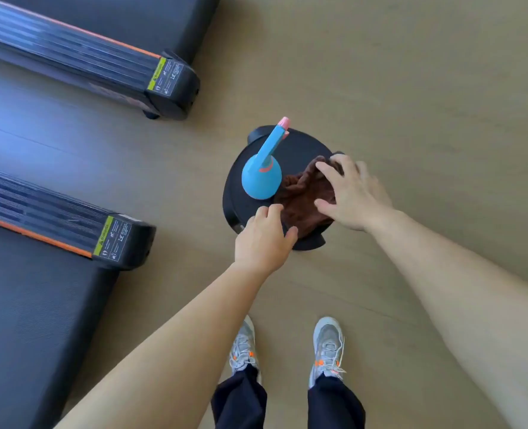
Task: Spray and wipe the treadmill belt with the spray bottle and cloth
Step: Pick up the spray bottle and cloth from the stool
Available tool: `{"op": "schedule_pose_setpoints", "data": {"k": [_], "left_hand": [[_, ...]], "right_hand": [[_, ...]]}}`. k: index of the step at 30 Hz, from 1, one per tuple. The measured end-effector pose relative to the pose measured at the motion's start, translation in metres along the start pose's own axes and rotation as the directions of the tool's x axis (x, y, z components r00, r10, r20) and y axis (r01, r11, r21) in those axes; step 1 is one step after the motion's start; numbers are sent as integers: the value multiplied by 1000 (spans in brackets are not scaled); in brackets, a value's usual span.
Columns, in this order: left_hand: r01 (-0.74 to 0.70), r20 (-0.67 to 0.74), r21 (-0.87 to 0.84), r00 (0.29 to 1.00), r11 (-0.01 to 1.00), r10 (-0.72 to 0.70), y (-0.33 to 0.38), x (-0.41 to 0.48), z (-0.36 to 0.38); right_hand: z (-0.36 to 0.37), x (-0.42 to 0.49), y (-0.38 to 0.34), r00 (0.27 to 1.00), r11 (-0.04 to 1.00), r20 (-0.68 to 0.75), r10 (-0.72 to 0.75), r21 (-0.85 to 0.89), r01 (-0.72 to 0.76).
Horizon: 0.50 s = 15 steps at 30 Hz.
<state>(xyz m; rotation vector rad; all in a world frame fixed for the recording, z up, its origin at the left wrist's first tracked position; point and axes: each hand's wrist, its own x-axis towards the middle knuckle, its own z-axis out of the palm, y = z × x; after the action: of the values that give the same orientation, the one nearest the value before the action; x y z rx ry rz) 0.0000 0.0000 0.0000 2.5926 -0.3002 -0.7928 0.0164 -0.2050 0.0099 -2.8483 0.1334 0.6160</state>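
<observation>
Right hand: fingers spread and slightly bent, lying on the cloth at the right side of the stool; nothing clasped.
Left hand: fingers loosely bent, empty, over the stool's near edge.
Cloth: brown, crumpled on the stool's right half.
Spray bottle: blue with a pink nozzle, upright on the stool's left half, just beside the cloth.
Treadmill belt: dark, well left of the stool.
Shoes: grey, on the floor near the stool.

Cloth partly under right hand; treadmill labels illegible.
</observation>
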Motion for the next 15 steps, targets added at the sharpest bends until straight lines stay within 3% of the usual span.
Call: {"op": "schedule_pose_setpoints", "data": {"k": [3, 8, 15], "left_hand": [[167, -51, -138, 983, 976, -175, 5, 11, 14], [395, 24, -337, 911, 855, -411, 15, 24, 27], [424, -2, -469, 877, 775, -480, 26, 26, 47]], "right_hand": [[5, 25, 8, 997, 995, -41, -70, -79, 66], [14, 57, 9, 978, 954, 132, -161, -233, 189], [27, 40, 8, 980, 954, -41, -193, -243, 177]]}}
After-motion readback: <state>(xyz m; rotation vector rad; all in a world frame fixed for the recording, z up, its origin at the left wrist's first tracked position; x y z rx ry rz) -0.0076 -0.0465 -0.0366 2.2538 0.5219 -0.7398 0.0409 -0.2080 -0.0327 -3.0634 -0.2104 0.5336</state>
